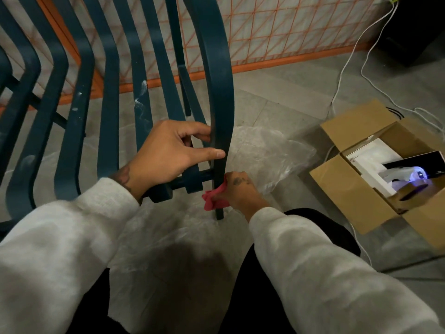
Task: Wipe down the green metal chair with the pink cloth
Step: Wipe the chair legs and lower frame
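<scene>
Wiping of the frame's lower end is the step in hand, seen from the head camera looking down past two pale grey sleeves. Dark green slatted metal chair (101,97) fills the upper left, its curved flat slats running down toward a cross-bar near the middle of the view; the outermost curved bar on the right ends in a leg standing on a sheet of clear plastic film (269,155) spread over the grey floor. Left hand (166,153) steadies the chair, with the thumb laid across the front of that outer bar and the fingers curled round behind it, closed in a grip on the metal. Right hand (237,190), lower down and beside the leg, is closed on a crumpled pink cloth (214,197), which is pressed against the leg just below the cross-bar and near its foot. Pale smears show on several of the middle slats, so much of the chair appears not yet cleaned, and the task is judged to be far from its end. Next move would call for drawing the cloth along the leg while the left hand holds the frame firm, then working across to the marked slats; the narrow gaps between slats would need the cloth folded round each one. Open brown cardboard box (361,169) with white packing and a glowing device lies well apart on the right, with white cables (349,59) trailing over the floor behind it.
</scene>
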{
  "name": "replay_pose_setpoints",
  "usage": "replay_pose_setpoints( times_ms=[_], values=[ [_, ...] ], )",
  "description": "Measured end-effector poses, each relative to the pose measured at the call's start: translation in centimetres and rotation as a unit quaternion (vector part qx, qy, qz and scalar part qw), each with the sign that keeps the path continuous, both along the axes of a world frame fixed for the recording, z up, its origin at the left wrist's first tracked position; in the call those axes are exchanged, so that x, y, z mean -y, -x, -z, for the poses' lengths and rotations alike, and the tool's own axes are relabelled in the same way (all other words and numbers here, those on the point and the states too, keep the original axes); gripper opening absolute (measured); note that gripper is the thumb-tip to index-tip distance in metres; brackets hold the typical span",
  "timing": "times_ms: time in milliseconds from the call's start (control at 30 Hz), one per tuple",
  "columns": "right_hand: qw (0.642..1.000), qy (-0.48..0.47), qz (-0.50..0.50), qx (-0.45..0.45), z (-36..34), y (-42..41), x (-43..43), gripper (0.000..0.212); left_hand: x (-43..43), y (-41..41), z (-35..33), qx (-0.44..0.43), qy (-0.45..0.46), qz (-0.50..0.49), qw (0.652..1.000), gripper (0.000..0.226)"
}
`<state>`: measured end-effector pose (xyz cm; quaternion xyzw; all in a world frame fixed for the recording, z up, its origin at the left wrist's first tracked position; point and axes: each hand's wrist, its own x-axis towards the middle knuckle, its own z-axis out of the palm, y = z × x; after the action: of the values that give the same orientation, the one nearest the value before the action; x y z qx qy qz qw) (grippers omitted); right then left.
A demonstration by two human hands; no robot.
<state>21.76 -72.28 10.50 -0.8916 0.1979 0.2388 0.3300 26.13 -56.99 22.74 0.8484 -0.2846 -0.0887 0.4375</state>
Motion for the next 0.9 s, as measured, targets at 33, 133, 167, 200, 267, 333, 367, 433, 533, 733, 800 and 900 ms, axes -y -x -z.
replay_pose_setpoints(
  times_ms=[33,133,167,200,267,333,367,433,533,733,800,900],
  values=[
    [1.000,-0.012,0.012,-0.001,0.6,-0.1,0.1,0.066,0.0,0.0,0.0,0.004,-0.005,0.002,1.000,0.044],
    [0.998,-0.047,0.029,-0.016,2.2,0.2,0.3,0.061,-0.1,-0.2,0.0,0.006,-0.011,0.011,1.000,0.043],
    [0.998,-0.054,0.032,-0.022,3.1,0.4,0.3,0.060,-0.1,-0.2,0.0,0.005,-0.008,0.013,1.000,0.043],
    [0.997,-0.057,0.040,-0.020,4.0,0.5,0.3,0.059,-0.2,-0.2,0.0,0.005,-0.007,0.011,1.000,0.043],
    [0.996,-0.062,0.059,-0.030,6.1,0.5,0.3,0.063,-0.1,-0.2,0.0,0.007,-0.008,0.009,1.000,0.044],
    [0.990,-0.096,0.085,-0.059,7.9,0.3,-0.1,0.062,-0.2,-0.3,0.1,0.016,-0.013,0.015,1.000,0.042],
    [0.987,-0.110,0.093,-0.073,8.7,0.3,-0.2,0.062,-0.2,-0.3,0.2,0.021,-0.018,0.018,0.999,0.042],
    [0.987,-0.099,0.093,-0.085,10.8,0.1,-0.2,0.071,-0.3,-0.3,0.1,0.032,-0.023,0.018,0.999,0.042],
    [0.980,-0.131,0.103,-0.107,11.2,0.4,-0.1,0.058,-0.1,-0.3,-0.1,0.034,-0.013,0.030,0.999,0.037],
    [0.982,-0.131,0.097,-0.091,13.2,0.6,-0.1,0.059,0.1,-0.3,-0.6,0.022,-0.009,0.044,0.999,0.030],
    [0.983,-0.126,0.102,-0.086,13.3,0.9,-0.1,0.060,0.2,-0.2,-0.6,0.016,-0.007,0.042,0.999,0.029],
    [0.974,-0.165,0.125,-0.090,13.3,1.1,-0.2,0.050,0.0,-0.2,-0.7,0.008,-0.001,0.040,0.999,0.031]
  ],
)
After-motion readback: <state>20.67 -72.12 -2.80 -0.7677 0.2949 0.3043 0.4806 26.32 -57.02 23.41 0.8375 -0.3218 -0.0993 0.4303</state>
